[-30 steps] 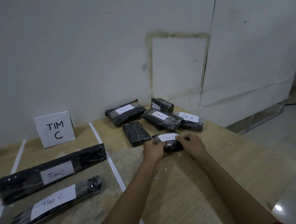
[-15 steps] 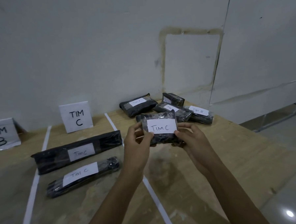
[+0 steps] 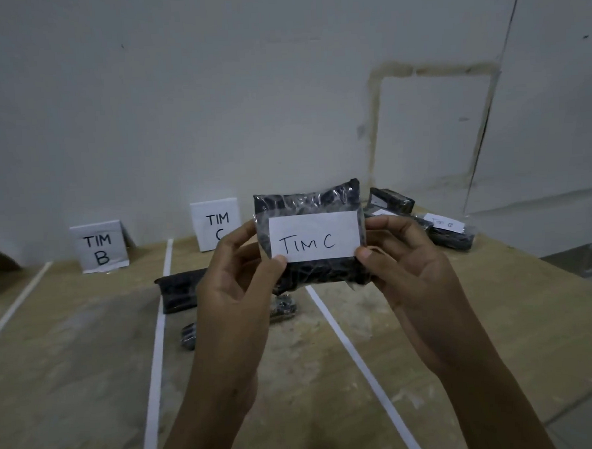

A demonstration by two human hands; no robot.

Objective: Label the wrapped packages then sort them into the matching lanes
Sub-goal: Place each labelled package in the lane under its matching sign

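A small black wrapped package (image 3: 307, 205) with a white label reading "TIM C" is held upright in front of me, above the table. My left hand (image 3: 237, 279) grips its left edge, thumb on the label's lower left corner. My right hand (image 3: 403, 263) grips the right edge, thumb on the label's lower right corner. Behind it stands the "TIM C" lane sign (image 3: 215, 225), partly hidden by my left hand. Two long black packages (image 3: 178, 292) lie in that lane, mostly hidden behind my left hand and arm.
A "TIM B" sign (image 3: 98, 248) stands in the lane to the left. White tape lines (image 3: 161, 331) mark the lanes on the wooden table (image 3: 72, 373). A pile of black packages (image 3: 449, 233), one labelled "TIM B", lies at the back right near the table's edge.
Both hands picked the "TIM C" package up from the table and raised it toward the camera. The view has turned left, bringing the "TIM B" sign into sight.
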